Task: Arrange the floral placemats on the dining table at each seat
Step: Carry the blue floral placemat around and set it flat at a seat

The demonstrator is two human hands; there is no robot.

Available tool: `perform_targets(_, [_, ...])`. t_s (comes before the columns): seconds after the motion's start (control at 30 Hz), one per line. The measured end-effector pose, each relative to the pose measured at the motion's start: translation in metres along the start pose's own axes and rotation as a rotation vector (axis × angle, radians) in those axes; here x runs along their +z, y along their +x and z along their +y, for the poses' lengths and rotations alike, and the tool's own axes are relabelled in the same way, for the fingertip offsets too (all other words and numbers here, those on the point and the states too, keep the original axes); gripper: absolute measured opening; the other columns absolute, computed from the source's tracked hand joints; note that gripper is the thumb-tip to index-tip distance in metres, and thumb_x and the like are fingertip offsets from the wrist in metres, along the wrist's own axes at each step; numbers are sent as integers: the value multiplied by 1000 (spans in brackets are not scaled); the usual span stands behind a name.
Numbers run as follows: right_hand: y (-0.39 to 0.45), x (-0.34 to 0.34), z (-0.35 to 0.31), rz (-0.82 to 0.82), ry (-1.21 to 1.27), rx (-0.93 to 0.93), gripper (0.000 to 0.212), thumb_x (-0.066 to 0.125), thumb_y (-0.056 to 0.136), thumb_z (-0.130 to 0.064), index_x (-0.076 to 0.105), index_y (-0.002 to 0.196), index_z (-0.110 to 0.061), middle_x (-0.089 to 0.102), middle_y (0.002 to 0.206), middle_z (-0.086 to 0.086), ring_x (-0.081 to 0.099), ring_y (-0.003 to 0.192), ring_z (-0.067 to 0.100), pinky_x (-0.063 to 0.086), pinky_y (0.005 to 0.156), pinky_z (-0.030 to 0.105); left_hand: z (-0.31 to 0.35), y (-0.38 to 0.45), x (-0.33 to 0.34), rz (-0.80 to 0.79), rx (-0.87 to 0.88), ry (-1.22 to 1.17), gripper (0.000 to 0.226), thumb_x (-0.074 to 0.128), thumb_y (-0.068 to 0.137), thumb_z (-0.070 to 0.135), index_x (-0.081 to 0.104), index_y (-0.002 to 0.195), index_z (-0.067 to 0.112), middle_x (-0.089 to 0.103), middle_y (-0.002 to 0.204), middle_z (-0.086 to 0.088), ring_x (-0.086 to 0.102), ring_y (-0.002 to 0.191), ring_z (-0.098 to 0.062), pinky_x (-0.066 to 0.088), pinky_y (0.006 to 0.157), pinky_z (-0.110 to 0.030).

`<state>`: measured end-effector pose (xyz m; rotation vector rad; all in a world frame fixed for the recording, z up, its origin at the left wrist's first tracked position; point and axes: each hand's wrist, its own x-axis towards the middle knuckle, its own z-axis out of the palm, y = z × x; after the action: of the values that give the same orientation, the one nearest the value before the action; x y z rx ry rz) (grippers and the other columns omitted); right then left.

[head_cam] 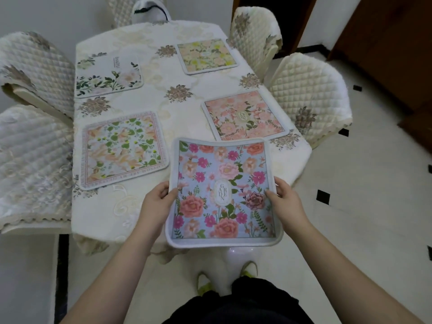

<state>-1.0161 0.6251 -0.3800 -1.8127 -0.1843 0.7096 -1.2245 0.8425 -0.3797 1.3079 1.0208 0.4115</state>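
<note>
Blue floral placemat [223, 190], left hand [157, 197], right hand [285, 199] gripping

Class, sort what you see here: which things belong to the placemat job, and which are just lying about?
Belongs to the job:
blue placemat, held by left hand and right hand
four laid placemats, e.g. pink placemat
table
chairs, e.g.

Just lying about:
white bag at the far end

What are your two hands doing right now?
Left hand: closed on the left edge of the blue placemat.
Right hand: closed on its right edge.
</note>
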Motion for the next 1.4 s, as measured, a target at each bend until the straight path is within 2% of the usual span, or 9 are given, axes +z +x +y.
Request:
perform_targets(0.2, [-24, -56, -12, 112, 1, -57, 32, 55, 97, -14, 56, 119, -37, 72, 107, -8, 73, 87, 10, 61, 74, 36, 39, -1, 52, -134, 39, 50, 12, 60, 96, 22, 68, 105, 23, 76, 96, -5, 74, 81, -28, 60, 73, -47])
perform_targets(0.37, [-43, -117, -16, 255, 54, -63, 29, 55, 97, -12, 58, 122, -27, 73, 106, -4, 73, 85, 12, 61, 73, 38, 70, -12, 114, -282, 60, 56, 12, 62, 95, 20, 69, 105, 20, 76, 94, -8, 74, 80, -32, 60, 71, -47])
perform_targets(0.53, [-58, -189, -7, 338, 124, -46, 33, 55, 97, -14, 58, 128, -25, 74, 106, -3, 74, 88, 18, 60, 77, 46, 91, -30, 189, -366, 42, 22, 13, 61, 93, 15, 69, 104, 17, 77, 88, -8, 74, 77, -31, 60, 59, -37])
perform_targets(0.7, [-81, -269, 5, 417, 244, -21, 28, 55, 97, -12, 60, 122, -23, 76, 100, 0, 75, 85, 23, 60, 77, 48, 104, -51, 267, -460, -46, 13, 18, 62, 92, 13, 67, 106, 5, 72, 96, -26, 70, 85, -43, 57, 78, -55])
perform_targets(0.77, [-88, -298, 11, 440, 296, -22, 29, 55, 97, -10, 59, 123, -21, 76, 101, 1, 74, 86, 26, 60, 77, 49, 107, -58, 297, -483, -43, 30, 15, 60, 93, 13, 67, 105, 6, 71, 97, -26, 69, 85, -43, 57, 79, -56])
perform_targets(0.87, [-92, -336, 16, 455, 326, -40, 30, 55, 97, -9, 59, 123, -21, 76, 102, 2, 74, 88, 26, 60, 75, 46, 106, -68, 338, -516, -21, 67, 15, 59, 94, 13, 67, 105, 7, 72, 96, -25, 70, 82, -41, 58, 76, -53])
perform_targets(1.03, [-89, -380, 19, 488, 371, -52, 29, 55, 97, -7, 59, 121, -22, 76, 102, 0, 74, 87, 25, 60, 71, 41, 106, -78, 387, -526, -36, 63, 9, 59, 92, 10, 67, 94, 7, 73, 79, -17, 70, 62, -30, 60, 56, -38])
perform_targets(1.2, [-70, -406, 19, 508, 383, -57, 27, 55, 97, -8, 60, 118, -24, 76, 100, -1, 74, 85, 24, 59, 69, 39, 113, -66, 425, -552, -36, 73, 10, 60, 91, 10, 70, 91, 10, 74, 81, -16, 71, 64, -30, 59, 57, -36])
perform_targets(1.4, [-19, -427, 16, 536, 396, -19, 30, 55, 96, -7, 61, 121, -23, 76, 101, 2, 74, 87, 28, 59, 75, 45, 119, -21, 472, -564, -55, 82, 13, 59, 92, 12, 69, 100, 10, 74, 84, -18, 70, 66, -31, 60, 59, -38])
